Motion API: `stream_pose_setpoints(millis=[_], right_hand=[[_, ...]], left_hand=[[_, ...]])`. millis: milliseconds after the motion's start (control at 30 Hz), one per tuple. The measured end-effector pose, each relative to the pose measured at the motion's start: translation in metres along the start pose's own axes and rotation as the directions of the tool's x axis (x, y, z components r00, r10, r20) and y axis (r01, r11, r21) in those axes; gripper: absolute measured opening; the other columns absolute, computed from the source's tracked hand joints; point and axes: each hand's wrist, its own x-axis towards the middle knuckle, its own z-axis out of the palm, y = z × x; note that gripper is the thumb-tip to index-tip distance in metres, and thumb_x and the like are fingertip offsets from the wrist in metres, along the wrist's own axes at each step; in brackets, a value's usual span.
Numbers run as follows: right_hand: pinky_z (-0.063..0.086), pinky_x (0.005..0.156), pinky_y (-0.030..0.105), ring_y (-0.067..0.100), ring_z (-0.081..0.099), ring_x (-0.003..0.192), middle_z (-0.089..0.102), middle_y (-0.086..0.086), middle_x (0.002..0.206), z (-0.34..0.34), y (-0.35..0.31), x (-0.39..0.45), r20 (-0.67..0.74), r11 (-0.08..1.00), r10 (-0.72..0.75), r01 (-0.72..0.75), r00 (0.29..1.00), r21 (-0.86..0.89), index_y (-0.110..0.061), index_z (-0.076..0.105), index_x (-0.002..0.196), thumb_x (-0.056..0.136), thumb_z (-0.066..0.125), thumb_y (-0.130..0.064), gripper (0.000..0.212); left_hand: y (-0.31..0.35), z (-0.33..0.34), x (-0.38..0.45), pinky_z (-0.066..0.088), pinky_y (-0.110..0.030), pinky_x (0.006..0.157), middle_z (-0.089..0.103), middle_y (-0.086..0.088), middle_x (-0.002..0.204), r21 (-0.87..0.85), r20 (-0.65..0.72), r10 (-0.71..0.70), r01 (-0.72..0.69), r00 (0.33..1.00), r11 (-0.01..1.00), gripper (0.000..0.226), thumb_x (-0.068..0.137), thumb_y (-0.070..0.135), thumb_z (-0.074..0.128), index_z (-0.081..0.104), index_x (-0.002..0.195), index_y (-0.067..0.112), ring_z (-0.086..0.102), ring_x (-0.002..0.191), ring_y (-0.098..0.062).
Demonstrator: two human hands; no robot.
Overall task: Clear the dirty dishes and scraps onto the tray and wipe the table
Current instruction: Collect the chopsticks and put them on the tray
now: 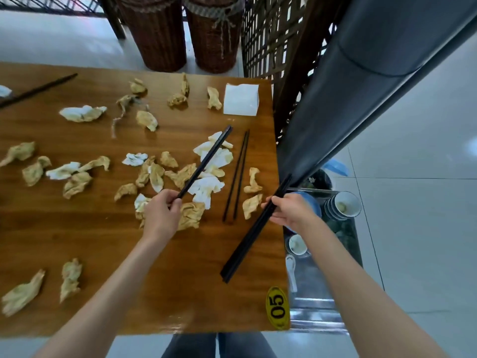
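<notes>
My left hand (161, 215) pinches the near end of a pair of black chopsticks (206, 161), which points up and away over the crumpled tissues. My right hand (290, 209) grips a second pair of black chopsticks (251, 236) near its middle, at the table's right edge. A third pair of chopsticks (237, 177) lies flat on the wooden table (77, 241) between my hands. Several soiled, crumpled tissues (188, 215) are scattered across the tabletop. To the right of the table stands a metal cart (320, 303) with stacked bowls (343, 205), a small cup (297, 244) and a white spoon (291, 270).
A white napkin box (241, 99) sits at the far right corner of the table. Another dark chopstick (38, 90) lies at the far left. Two wicker baskets (165, 34) and a wooden lattice screen (271, 47) stand beyond the table. A yellow "05" tag (277, 307) marks the near right corner.
</notes>
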Motion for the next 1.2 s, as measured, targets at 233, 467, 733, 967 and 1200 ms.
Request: stream_pose_setpoints(millis=[233,467,733,967,1200], right_hand=[[0.049,0.047,0.020,0.012,0.066,0.074,0.069,0.005,0.081,-0.002,0.010,0.015,0.003,0.999,0.016,-0.016,1.000,-0.032,-0.010,0.058,0.087,0.097,0.046,-0.013,0.016],[0.053,0.053,0.022,0.016,0.068,0.079,0.070,0.007,0.086,-0.007,0.015,0.024,0.030,1.000,0.028,-0.028,0.999,-0.009,-0.008,0.059,0.093,0.097,0.048,-0.013,0.013],[0.052,0.053,0.023,0.016,0.068,0.079,0.070,0.008,0.087,-0.007,0.008,0.027,0.040,1.000,0.019,-0.020,0.999,0.008,-0.007,0.058,0.095,0.097,0.048,-0.012,0.012],[0.051,0.052,0.022,0.016,0.069,0.078,0.071,0.010,0.090,0.001,-0.013,0.030,0.076,0.999,-0.029,0.031,0.997,-0.027,-0.009,0.059,0.090,0.096,0.049,-0.012,0.013],[0.051,0.053,0.024,0.015,0.068,0.075,0.069,0.008,0.084,0.026,-0.040,0.043,0.030,0.990,-0.094,0.097,0.995,-0.106,-0.009,0.057,0.093,0.096,0.047,-0.013,0.012]], left_hand=[[-0.007,0.010,-0.003,0.033,-0.012,0.057,0.057,0.004,0.085,0.077,-0.031,0.010,-0.007,0.999,0.997,0.016,0.092,0.012,0.056,0.064,0.105,0.008,0.051,0.073,-0.008],[-0.004,0.022,-0.003,0.035,-0.012,0.055,0.059,0.001,0.088,0.062,-0.057,0.028,-0.024,0.998,0.998,0.017,0.092,0.012,0.056,0.063,0.107,0.007,0.050,0.071,-0.005],[0.006,0.019,0.003,0.040,-0.020,0.059,0.061,0.001,0.087,0.026,-0.070,0.015,-0.013,0.997,1.000,0.013,0.092,0.011,0.055,0.062,0.103,0.009,0.055,0.075,-0.012],[0.007,0.005,0.007,0.036,-0.014,0.060,0.059,0.002,0.086,0.007,-0.127,-0.031,0.032,0.991,0.999,0.014,0.093,0.011,0.055,0.063,0.104,0.008,0.053,0.073,-0.006],[0.004,-0.008,0.019,0.042,-0.026,0.067,0.060,0.004,0.084,-0.024,-0.158,-0.056,0.052,0.986,0.998,0.012,0.092,0.011,0.056,0.063,0.102,0.012,0.056,0.081,-0.015]])
